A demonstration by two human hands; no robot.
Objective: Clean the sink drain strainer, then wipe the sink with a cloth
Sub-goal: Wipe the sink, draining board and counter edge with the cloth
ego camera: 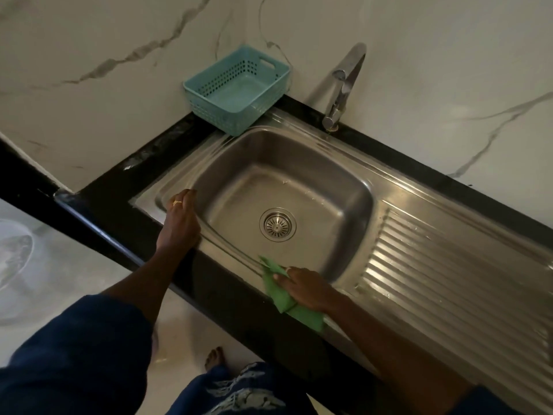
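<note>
Pressing seemingly folded green cloth (282, 299), right hand (305, 287) rests on steel sink (227, 187).

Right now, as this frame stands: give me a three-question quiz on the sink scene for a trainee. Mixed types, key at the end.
1. True or false: the strainer sits in the drain of the sink.
2. The right hand presses the cloth on: A) the sink's near rim, B) the tap, C) the basket.
3. What does the left hand rest on?
Key: 1 true; 2 A; 3 the sink's left rim.
</note>
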